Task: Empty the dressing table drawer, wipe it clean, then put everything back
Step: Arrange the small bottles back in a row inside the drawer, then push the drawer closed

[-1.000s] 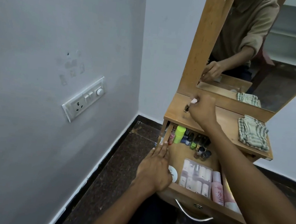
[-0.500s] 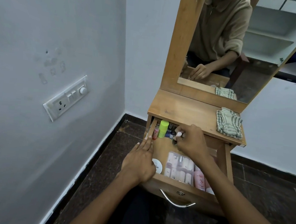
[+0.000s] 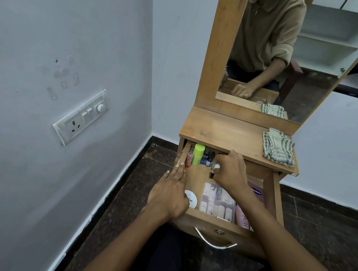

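The wooden drawer of the dressing table stands pulled out. Inside are a green bottle, a small red tube, dark blue bottles, a clear case of small bottles, a white round tin and pink tubes. My left hand lies flat on the drawer's left edge, fingers together. My right hand is inside the drawer at the back, fingers closed around a small bottle with a white cap.
A folded checked cloth lies on the right of the tabletop. A mirror stands behind. A grey wall with a switch panel is close on the left. The floor is dark stone.
My right hand came down from the tabletop into the back of the drawer, still holding the small white-capped bottle. The left hand stayed on the drawer edge. The camera pulled back.
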